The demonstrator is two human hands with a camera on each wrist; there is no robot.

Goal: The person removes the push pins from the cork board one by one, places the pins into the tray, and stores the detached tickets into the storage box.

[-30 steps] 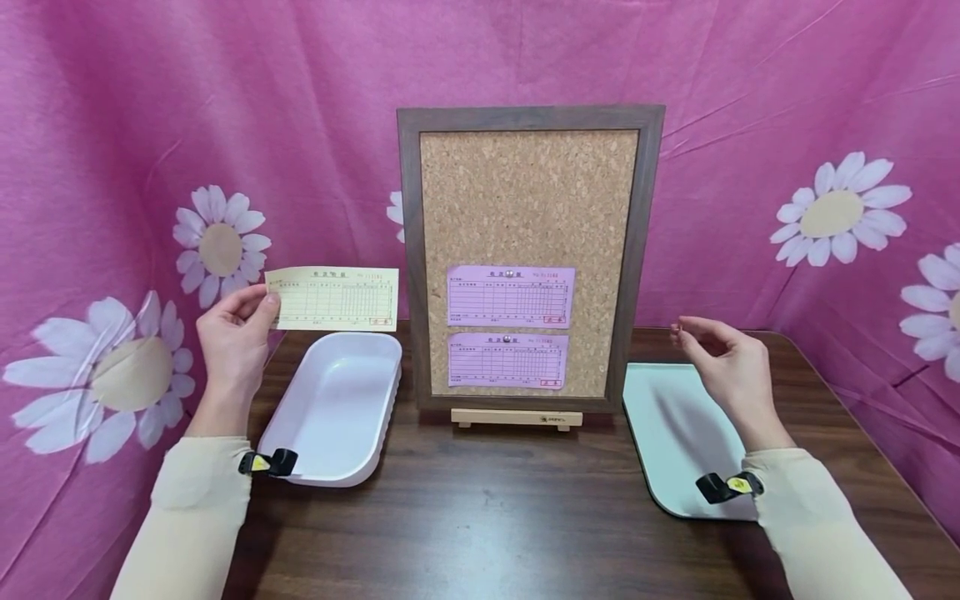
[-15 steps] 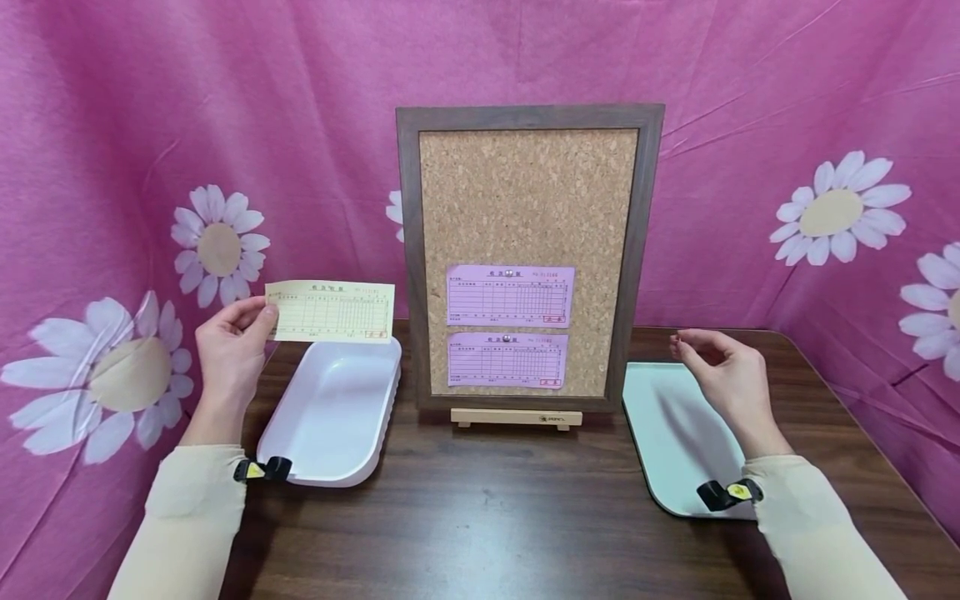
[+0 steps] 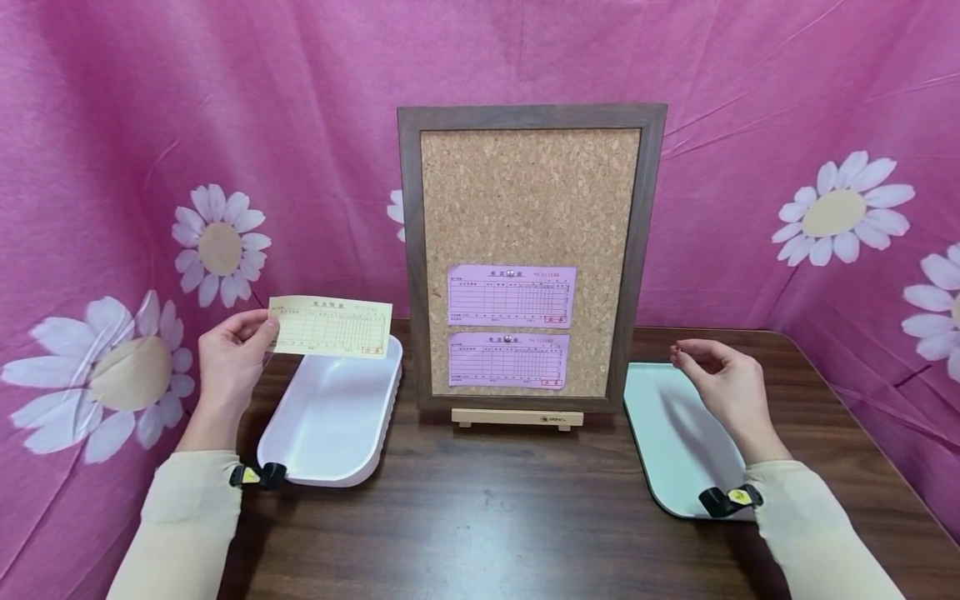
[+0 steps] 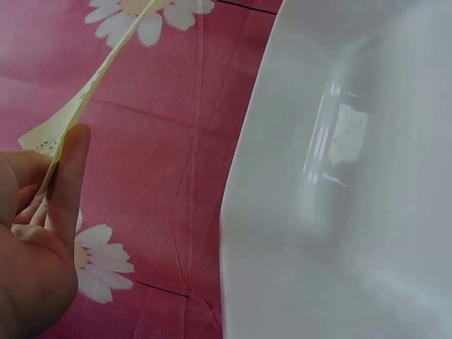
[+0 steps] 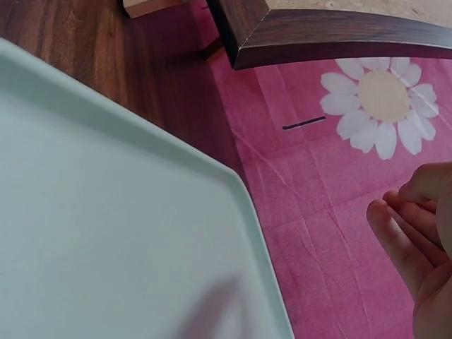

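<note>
Paper [image 3: 330,327], partly hidden, is pinched by the left hand [image 3: 232,357]; the right hand [image 3: 726,385] has fingertips together, contents unclear.

My head camera looks forward and down over the tabletop [image 3: 480,517]. Much nearer, the wrist cameras [image 3: 273,476] face along my left hand [image 3: 231,358] and right hand [image 3: 727,387] toward the curtain [image 4: 162,162], their tilt hard to judge. Head and left-wrist views share the white tray [image 4: 282,141]; head and right-wrist, the green tray [image 5: 120,212].
</note>
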